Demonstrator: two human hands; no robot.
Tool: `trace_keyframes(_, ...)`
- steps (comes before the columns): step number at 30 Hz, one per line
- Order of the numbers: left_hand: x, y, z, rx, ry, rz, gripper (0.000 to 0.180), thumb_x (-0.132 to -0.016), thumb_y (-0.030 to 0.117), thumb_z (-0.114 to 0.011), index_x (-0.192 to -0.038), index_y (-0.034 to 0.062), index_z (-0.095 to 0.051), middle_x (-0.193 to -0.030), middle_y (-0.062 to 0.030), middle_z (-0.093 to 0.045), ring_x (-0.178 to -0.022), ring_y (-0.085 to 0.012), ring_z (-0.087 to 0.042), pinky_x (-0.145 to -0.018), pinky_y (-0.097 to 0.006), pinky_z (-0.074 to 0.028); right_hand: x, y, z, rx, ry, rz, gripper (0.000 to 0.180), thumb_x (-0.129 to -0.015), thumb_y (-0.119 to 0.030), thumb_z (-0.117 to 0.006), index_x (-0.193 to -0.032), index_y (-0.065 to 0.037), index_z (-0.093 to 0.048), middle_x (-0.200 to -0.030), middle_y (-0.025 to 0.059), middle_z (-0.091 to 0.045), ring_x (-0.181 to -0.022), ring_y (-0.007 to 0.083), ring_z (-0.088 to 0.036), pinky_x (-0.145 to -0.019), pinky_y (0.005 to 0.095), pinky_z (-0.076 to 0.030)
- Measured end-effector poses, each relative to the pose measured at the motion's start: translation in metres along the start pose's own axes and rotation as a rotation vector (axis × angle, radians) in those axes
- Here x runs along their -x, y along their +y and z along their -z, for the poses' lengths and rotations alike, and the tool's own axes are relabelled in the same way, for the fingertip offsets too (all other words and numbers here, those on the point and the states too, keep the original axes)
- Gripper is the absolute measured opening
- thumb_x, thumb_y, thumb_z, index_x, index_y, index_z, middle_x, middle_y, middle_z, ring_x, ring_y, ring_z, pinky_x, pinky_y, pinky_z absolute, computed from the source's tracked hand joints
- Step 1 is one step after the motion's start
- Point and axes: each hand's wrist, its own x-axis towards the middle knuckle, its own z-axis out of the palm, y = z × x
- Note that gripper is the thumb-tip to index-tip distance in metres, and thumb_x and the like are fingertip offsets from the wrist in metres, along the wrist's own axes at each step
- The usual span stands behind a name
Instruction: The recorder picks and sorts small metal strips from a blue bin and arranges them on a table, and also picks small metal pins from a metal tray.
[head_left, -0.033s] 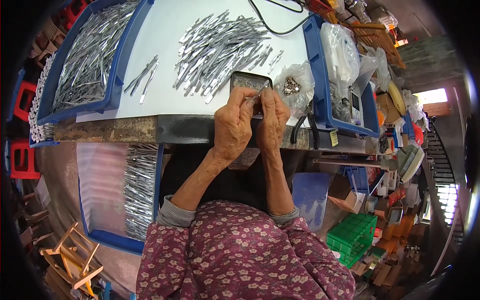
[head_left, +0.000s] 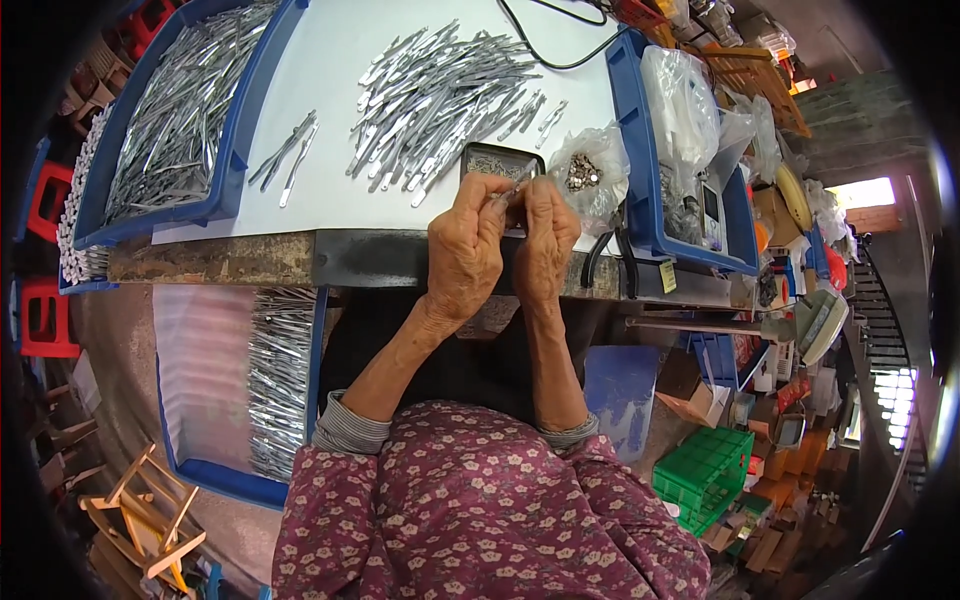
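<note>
My left hand (head_left: 468,240) and my right hand (head_left: 545,235) meet at the table's front edge, fingertips pinched close together. Between them shows a thin silvery metal piece (head_left: 524,175); my fingers hide most of it. Just beyond them sits a dark-rimmed tray (head_left: 487,152) of tiny metal parts, partly covered by my hands. To its right, an opened clear plastic bag (head_left: 607,190) holds small round metal parts (head_left: 582,171). Farther back lies a large heap of slim silvery metal strips (head_left: 440,100) on the white tabletop.
A blue bin of metal strips (head_left: 180,120) stands at left, near a few loose strips (head_left: 286,160). Black-handled pliers (head_left: 625,262) hang over the front edge. A blue crate (head_left: 642,200) with plastic bags is at right. Below left is another blue bin (head_left: 220,484).
My fingertips have shifted very slightly, and a little more of the silvery piece shows between them. All else looks the same.
</note>
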Motion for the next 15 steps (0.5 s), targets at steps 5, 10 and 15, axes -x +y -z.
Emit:
trace_keyframes(5, 0.001, -0.005, 0.005, -0.021, 0.0, 0.02, 0.007, -0.089, 0.002, -0.045, -0.093, 0.0002, -0.05, -0.063, -0.0064, -0.053, -0.056, -0.0095, -0.051, -0.05, -0.023, -0.041, 0.004, -0.009, -0.016, -0.062, 0.068, 0.01, 0.024, -0.089, -0.021, -0.05, -0.078, 0.0, -0.055, -0.068, -0.0025, -0.05, -0.063, 0.0042, -0.044, -0.059, 0.0185, -0.037)
trace_keyframes(10, 0.004, -0.004, 0.001, 0.146, -0.035, 0.128, 0.01, -0.089, 0.002, -0.044, -0.095, 0.0007, -0.052, -0.071, 0.002, -0.047, -0.059, -0.0036, -0.037, -0.051, -0.018, -0.033, 0.001, -0.003, -0.001, -0.011, -0.039, -0.006, 0.023, -0.089, -0.02, -0.051, -0.075, -0.002, -0.052, -0.067, -0.0043, -0.046, -0.061, 0.0035, -0.038, -0.055, 0.0189, -0.032)
trace_keyframes(15, 0.004, -0.007, 0.003, 0.181, -0.034, 0.181, 0.01, -0.089, 0.002, -0.044, -0.097, 0.0017, -0.052, -0.071, 0.0017, -0.048, -0.059, -0.0037, -0.038, -0.052, -0.017, -0.033, 0.002, -0.002, -0.006, -0.016, 0.052, -0.007, 0.019, -0.089, -0.02, -0.05, -0.082, -0.003, -0.053, -0.07, -0.0024, -0.046, -0.064, 0.0049, -0.04, -0.058, 0.0193, -0.033)
